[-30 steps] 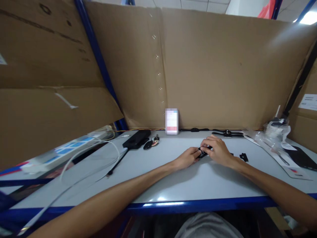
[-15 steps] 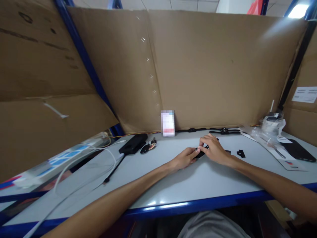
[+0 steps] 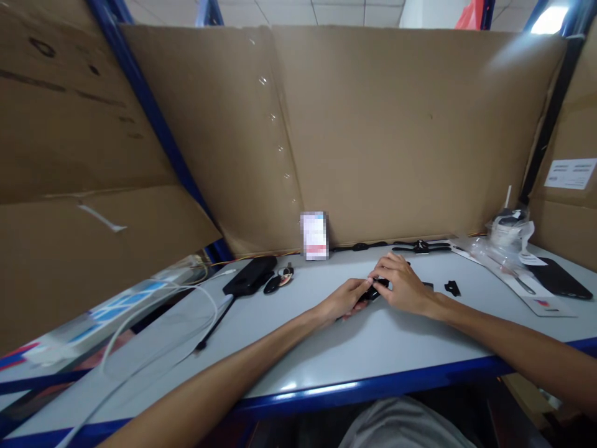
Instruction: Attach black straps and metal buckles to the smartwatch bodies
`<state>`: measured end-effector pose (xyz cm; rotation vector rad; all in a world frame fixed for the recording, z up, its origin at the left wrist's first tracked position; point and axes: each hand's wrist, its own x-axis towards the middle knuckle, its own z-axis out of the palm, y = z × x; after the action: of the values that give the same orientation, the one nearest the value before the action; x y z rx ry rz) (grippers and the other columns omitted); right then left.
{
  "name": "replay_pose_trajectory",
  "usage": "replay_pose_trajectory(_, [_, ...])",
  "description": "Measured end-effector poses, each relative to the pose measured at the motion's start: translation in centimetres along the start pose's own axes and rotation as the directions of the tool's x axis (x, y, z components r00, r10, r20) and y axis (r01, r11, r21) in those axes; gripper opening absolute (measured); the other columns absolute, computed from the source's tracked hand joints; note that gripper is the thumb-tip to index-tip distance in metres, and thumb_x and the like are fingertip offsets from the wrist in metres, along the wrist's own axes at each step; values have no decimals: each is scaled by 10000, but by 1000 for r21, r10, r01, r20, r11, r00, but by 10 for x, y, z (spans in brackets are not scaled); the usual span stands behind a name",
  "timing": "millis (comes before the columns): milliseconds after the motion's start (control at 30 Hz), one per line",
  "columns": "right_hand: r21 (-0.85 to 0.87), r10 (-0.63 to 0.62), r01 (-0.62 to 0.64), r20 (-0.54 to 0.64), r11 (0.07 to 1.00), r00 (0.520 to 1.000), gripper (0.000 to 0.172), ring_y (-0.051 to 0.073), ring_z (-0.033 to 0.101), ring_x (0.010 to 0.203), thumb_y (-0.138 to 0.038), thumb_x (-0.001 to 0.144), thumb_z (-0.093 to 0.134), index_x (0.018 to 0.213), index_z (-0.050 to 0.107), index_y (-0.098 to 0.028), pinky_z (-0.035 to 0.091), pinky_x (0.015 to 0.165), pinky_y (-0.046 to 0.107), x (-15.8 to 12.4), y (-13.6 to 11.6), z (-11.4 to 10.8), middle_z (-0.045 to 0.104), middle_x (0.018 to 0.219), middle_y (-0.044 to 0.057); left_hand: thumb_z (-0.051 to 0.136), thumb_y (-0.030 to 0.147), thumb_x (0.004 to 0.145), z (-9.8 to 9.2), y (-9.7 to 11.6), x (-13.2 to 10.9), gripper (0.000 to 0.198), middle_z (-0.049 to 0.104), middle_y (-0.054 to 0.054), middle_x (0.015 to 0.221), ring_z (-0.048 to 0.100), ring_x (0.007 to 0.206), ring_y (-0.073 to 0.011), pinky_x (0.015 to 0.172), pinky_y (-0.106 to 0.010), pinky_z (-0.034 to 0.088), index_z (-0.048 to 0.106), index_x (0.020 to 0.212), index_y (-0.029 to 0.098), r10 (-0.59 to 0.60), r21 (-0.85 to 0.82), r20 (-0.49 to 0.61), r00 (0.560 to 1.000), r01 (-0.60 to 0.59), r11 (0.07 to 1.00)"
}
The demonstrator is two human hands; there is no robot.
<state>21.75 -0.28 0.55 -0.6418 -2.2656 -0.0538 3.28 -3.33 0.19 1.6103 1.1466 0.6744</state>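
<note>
My left hand (image 3: 346, 297) is closed on a small glossy black object (image 3: 371, 293), held just above the white tabletop with the thumb on top. Over that same object, my right hand (image 3: 402, 285) has its thumb and fingers pinched near its upper end. The fingers cover much of the object, and its exact kind does not show. A small black notched piece (image 3: 452, 287) lies to the right of my right hand. Behind my hands, along the back of the table, are a black watch with its strap spread (image 3: 421, 247) and another dark strap-like item (image 3: 361, 247).
A lit phone (image 3: 314, 236) leans on the cardboard back wall (image 3: 373, 124). To the left are a black power bank (image 3: 250, 275), keys (image 3: 280, 280), white cables (image 3: 214, 305) and a power strip (image 3: 125, 302). A dark phone (image 3: 562, 278), plastic packaging and a cup (image 3: 508, 231) stand right.
My right hand has shifted slightly left, its fingers now lower over the black object. The object looks turned in my left hand. The camera view has moved a little.
</note>
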Motion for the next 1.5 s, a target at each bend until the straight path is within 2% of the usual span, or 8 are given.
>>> replay_pose_trajectory(233, [49,18,-17,-9,999,1000,129,190,504,779,-79,865,607,804,689,-157,402,735,326,0,-2,2,630,756,47,428,741,858,-1,4,-3,551,363,90,557,242,398,-50,344,-188,194,422,733,205,0,10,41,999,0,1000])
replay_pose_trajectory(400, [72,50,-52,28,996,998,250,189,519,805,10,795,580,936,707,-153,401,722,304,3,-4,3,632,770,40,452,595,897,-1,7,-4,414,371,88,583,246,402,-49,354,-192,180,423,759,206,2,-17,68,998,-1,1000])
replay_pose_trajectory(567, [144,173,-184,90,972,981,242,162,515,711,21,767,574,726,700,-182,391,692,288,6,-8,5,608,654,4,476,424,886,-2,9,-5,226,382,92,605,238,399,-51,362,-188,165,479,911,199,-12,-51,79,997,16,999])
replay_pose_trajectory(700, [191,214,-239,145,952,966,222,169,558,736,-10,788,611,785,748,-184,414,711,299,9,-7,2,669,688,16,490,432,882,-3,7,-4,271,374,96,598,233,397,-52,365,-186,155,510,992,186,-30,-57,71,997,34,998])
replay_pose_trajectory(933, [51,25,-34,165,998,986,204,199,551,927,-80,874,631,885,785,-214,422,796,333,8,4,-5,672,965,65,522,411,849,-6,3,-1,300,392,90,605,252,408,-53,367,-182,160,536,1025,169,-31,-35,66,997,34,999])
replay_pose_trajectory(1167, [8,-93,94,235,996,967,201,186,528,876,-120,916,601,801,752,-186,404,717,305,9,1,-13,667,909,62,501,375,853,-6,4,-1,217,396,85,603,245,410,-55,357,-178,178,522,949,182,-21,4,92,996,21,1000])
replay_pose_trajectory(1400, [51,164,-174,158,983,974,122,166,557,781,-74,841,671,840,718,-187,345,674,267,9,1,1,665,713,13,506,368,879,-8,-1,1,340,410,84,613,270,420,-69,359,-176,191,521,1171,194,-34,27,88,996,31,999])
replay_pose_trajectory(1500, [73,207,-221,162,973,965,103,149,553,718,-101,823,694,828,720,-201,336,663,258,9,4,4,653,682,-8,473,344,893,-9,-1,0,358,413,80,611,264,420,-76,356,-181,189,517,1214,193,-47,43,84,995,44,998])
